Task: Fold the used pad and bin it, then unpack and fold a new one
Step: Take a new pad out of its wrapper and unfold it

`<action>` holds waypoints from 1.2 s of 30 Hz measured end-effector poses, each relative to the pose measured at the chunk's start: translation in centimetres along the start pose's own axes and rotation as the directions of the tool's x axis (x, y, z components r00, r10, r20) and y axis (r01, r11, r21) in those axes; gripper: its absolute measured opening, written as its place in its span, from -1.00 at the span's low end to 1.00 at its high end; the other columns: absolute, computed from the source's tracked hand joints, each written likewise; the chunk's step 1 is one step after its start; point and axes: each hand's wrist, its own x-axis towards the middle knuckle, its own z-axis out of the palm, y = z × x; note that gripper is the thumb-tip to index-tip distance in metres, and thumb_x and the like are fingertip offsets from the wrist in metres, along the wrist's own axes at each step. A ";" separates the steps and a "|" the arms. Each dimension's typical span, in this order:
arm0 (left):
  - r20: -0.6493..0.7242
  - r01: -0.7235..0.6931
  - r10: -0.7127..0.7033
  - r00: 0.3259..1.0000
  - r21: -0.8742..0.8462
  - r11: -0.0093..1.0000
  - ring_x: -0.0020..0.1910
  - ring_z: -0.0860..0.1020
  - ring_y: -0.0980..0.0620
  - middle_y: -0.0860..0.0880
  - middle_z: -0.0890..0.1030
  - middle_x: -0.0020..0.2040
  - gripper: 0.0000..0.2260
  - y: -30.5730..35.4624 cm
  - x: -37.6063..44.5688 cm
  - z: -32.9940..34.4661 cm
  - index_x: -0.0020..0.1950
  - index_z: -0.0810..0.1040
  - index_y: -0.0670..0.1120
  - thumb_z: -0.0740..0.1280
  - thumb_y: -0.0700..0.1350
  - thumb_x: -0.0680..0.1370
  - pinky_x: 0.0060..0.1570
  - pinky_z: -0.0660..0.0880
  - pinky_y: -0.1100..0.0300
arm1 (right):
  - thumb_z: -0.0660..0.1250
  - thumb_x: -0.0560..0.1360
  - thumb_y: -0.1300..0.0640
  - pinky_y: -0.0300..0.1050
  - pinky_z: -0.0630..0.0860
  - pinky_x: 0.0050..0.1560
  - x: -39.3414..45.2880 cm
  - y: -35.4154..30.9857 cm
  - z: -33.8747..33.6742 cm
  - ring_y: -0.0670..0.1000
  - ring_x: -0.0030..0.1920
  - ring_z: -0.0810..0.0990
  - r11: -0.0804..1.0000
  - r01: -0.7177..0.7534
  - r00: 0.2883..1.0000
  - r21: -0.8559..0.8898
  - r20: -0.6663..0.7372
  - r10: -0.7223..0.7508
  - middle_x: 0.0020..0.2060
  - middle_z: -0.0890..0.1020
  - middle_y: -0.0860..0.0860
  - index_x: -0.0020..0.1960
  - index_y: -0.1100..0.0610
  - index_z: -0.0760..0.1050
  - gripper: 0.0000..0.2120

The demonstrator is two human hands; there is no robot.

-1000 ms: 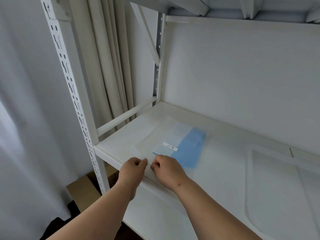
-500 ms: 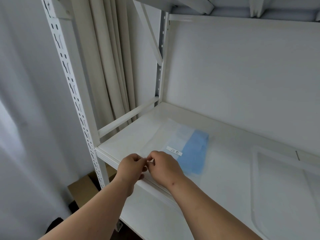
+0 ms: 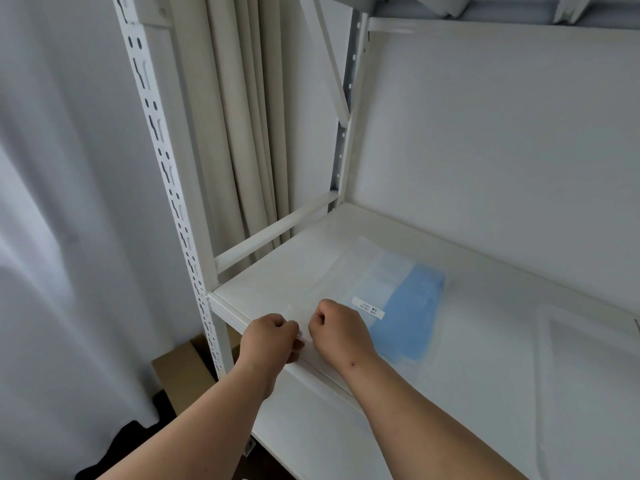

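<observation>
Low in the frame's centre, our left hand [image 3: 270,336] and right hand [image 3: 334,327] both pinch the clear bag's [image 3: 322,282] near edge; the blue pad [image 3: 412,313] lies inside on the shelf [image 3: 485,341]. Uneven pulling may tear the film or drag everything off.

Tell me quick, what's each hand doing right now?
Left hand: pinching the near edge of the clear plastic bag holding the folded blue pad.
Right hand: pinching that same edge.
</observation>
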 end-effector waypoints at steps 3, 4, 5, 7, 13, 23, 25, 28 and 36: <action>-0.020 0.032 -0.033 0.999 -0.030 0.999 -0.31 0.63 -0.13 -0.22 0.64 -0.25 -0.86 -0.2 0.2 -0.2 -0.25 0.54 -0.28 0.23 -0.29 0.46 -0.12 0.65 -0.06 | 0.14 0.59 0.11 -0.14 0.34 -0.30 0.4 0.4 0.0 0.02 -0.26 0.42 0.998 -0.061 0.998 0.025 -0.028 0.062 -0.33 0.43 -0.05 -0.32 0.03 0.21 -0.69; -0.027 0.037 -0.038 0.999 -0.036 0.999 -0.33 0.62 -0.12 -0.22 0.62 -0.27 -0.87 -0.2 0.3 -0.2 -0.26 0.52 -0.27 0.23 -0.30 0.46 -0.14 0.65 -0.05 | 0.15 0.60 0.09 -0.12 0.40 -0.25 0.4 0.5 -0.1 0.02 -0.22 0.46 0.997 -0.062 0.998 0.035 -0.018 0.063 -0.29 0.48 -0.05 -0.29 0.04 0.27 -0.72; -0.034 0.039 -0.040 0.999 -0.035 0.999 -0.36 0.61 -0.11 -0.21 0.60 -0.28 -0.88 -0.1 0.3 -0.2 -0.26 0.50 -0.27 0.22 -0.30 0.45 -0.16 0.65 -0.04 | 0.17 0.59 0.06 -0.12 0.45 -0.20 0.4 0.5 -0.2 0.02 -0.18 0.51 0.997 -0.057 0.998 0.045 0.000 0.057 -0.24 0.53 -0.05 -0.24 0.04 0.34 -0.77; -0.053 0.030 -0.031 0.998 -0.011 0.999 -0.40 0.60 -0.09 -0.20 0.57 -0.30 -0.90 0.0 0.3 -0.2 -0.24 0.48 -0.27 0.22 -0.30 0.45 -0.16 0.66 -0.06 | 0.23 0.54 0.01 -0.13 0.49 -0.13 0.2 0.4 -0.6 0.01 -0.08 0.57 0.998 -0.047 0.997 0.052 0.070 0.043 -0.16 0.57 -0.08 -0.06 0.05 0.48 -0.88; -0.123 0.008 -0.007 0.992 0.015 1.000 -0.42 0.58 -0.09 -0.24 0.55 -0.30 -0.83 -0.4 1.1 -0.1 -0.12 0.48 -0.40 0.21 -0.28 0.45 -0.20 0.63 -0.05 | 0.18 0.54 0.06 -0.12 0.49 -0.13 0.0 1.2 -0.9 0.04 -0.09 0.57 0.997 -0.068 0.992 -0.036 0.105 0.071 -0.18 0.58 -0.05 -0.20 0.04 0.42 -0.84; 0.137 -0.111 0.055 0.989 0.441 0.890 -0.37 0.34 0.01 -0.05 0.40 -0.39 -0.78 0.3 0.3 1.6 -0.31 0.47 -0.11 0.35 -0.02 0.44 -0.36 0.25 0.17 | 0.24 0.56 0.07 -0.13 0.52 -0.02 0.3 1.6 -1.0 0.02 -0.02 0.59 0.987 -0.073 0.997 0.140 0.043 0.068 -0.11 0.61 -0.07 -0.01 0.05 0.52 -0.89; 0.122 -0.062 0.021 0.992 0.343 0.937 -0.35 0.34 0.01 -0.05 0.42 -0.37 -0.85 0.2 0.7 1.3 -0.30 0.52 -0.13 0.37 -0.12 0.45 -0.36 0.26 0.19 | 0.30 0.49 0.07 -0.14 0.50 0.03 0.1 1.6 -1.3 0.01 0.05 0.58 0.986 -0.089 0.991 0.141 0.108 0.074 -0.05 0.61 -0.06 0.12 0.02 0.53 -0.79; 0.099 -0.072 0.043 0.994 0.319 0.945 -0.34 0.37 0.00 -0.07 0.44 -0.34 -0.85 -0.2 1.0 1.1 -0.24 0.52 -0.17 0.36 -0.12 0.49 -0.34 0.28 0.18 | 0.31 0.45 0.04 -0.11 0.53 0.03 -0.2 1.8 -1.3 0.01 0.03 0.58 0.994 -0.099 0.980 0.049 0.181 0.089 -0.04 0.61 -0.07 0.07 0.03 0.55 -0.79; -0.008 -0.147 0.174 0.985 0.496 0.856 -0.38 0.39 0.00 -0.06 0.44 -0.38 -0.80 -1.1 1.0 0.7 -0.30 0.45 -0.15 0.27 -0.10 0.49 -0.37 0.31 0.19 | 0.12 0.53 0.18 -0.06 0.51 0.06 -0.4 3.0 -2.1 0.09 0.04 0.56 0.980 -0.194 0.978 0.045 -0.068 0.197 0.01 0.62 -0.01 0.03 0.06 0.52 -0.79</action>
